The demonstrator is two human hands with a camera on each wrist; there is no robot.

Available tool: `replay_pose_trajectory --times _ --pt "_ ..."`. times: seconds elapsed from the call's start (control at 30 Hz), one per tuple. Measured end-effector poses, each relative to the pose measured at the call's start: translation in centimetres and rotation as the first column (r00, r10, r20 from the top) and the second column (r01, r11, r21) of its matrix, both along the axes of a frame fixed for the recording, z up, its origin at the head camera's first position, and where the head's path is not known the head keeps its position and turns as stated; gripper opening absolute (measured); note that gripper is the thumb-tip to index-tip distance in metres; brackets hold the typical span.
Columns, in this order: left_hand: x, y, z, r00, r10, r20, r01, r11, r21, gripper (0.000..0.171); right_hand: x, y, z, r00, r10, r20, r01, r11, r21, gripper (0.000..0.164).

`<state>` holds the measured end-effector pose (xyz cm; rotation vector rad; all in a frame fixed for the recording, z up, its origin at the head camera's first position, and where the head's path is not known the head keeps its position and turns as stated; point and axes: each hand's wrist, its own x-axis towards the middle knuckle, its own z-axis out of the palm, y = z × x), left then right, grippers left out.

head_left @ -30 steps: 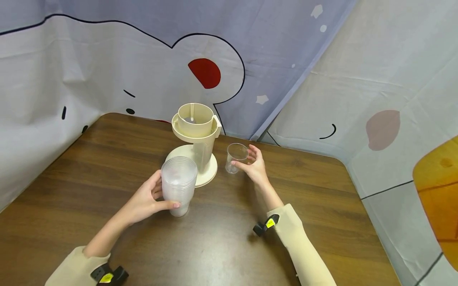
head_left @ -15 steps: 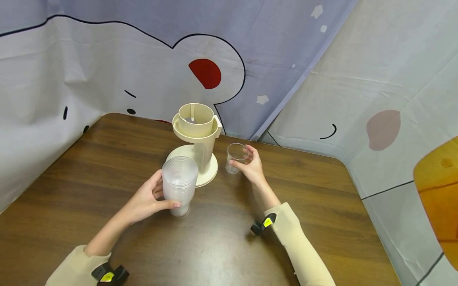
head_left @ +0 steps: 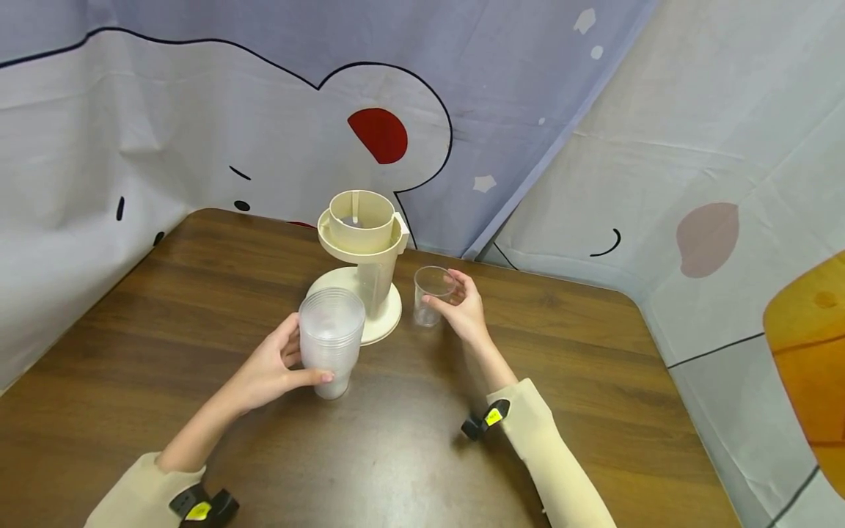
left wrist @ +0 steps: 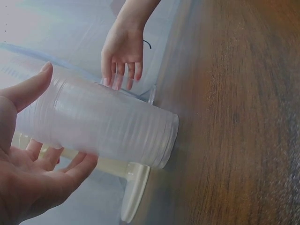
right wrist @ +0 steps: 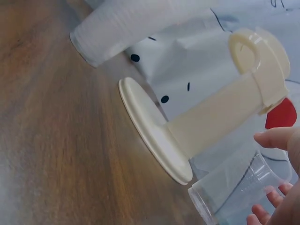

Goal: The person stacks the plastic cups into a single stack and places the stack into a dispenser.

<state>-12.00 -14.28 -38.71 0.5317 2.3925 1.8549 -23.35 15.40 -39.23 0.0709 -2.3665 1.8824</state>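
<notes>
My left hand (head_left: 272,367) grips a tall stack of clear plastic cups (head_left: 330,341), thumb on the near side and fingers behind. The stack stands upright on the table, in front of a cream cup dispenser (head_left: 359,239). In the left wrist view, the nested rims of the stack (left wrist: 108,119) show between thumb and fingers. Right of the dispenser, my right hand (head_left: 464,312) holds a single clear plastic cup (head_left: 425,314), mouth up, near its rim. The right wrist view has this single cup (right wrist: 234,187) close beside the dispenser's round base (right wrist: 152,131).
The brown wooden table (head_left: 409,455) ends at the back against a hanging cartoon-print curtain (head_left: 277,110). Another part of the curtain borders the right side. The dispenser rises between the two hands, its ring-shaped top above the cups' rims.
My right hand and the single cup have shifted slightly left and nearer to me. My left hand and the stack stay almost where they were.
</notes>
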Motion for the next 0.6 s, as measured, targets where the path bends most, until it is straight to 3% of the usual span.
replay_pose_trajectory --times 0.27,0.6 --pt "0.1 0.1 -0.1 1.0 -0.007 -0.016 0.007 1.0 0.007 0.079 2.0 -0.5 1.8 0.994 0.026 -0.111 -0.022 0.999 0.033 0.068" --pt "0.1 0.1 -0.2 1.0 -0.002 -0.016 0.002 1.0 0.008 0.078 4.5 -1.6 4.4 0.968 0.053 -0.244 -0.046 0.998 0.032 0.068"
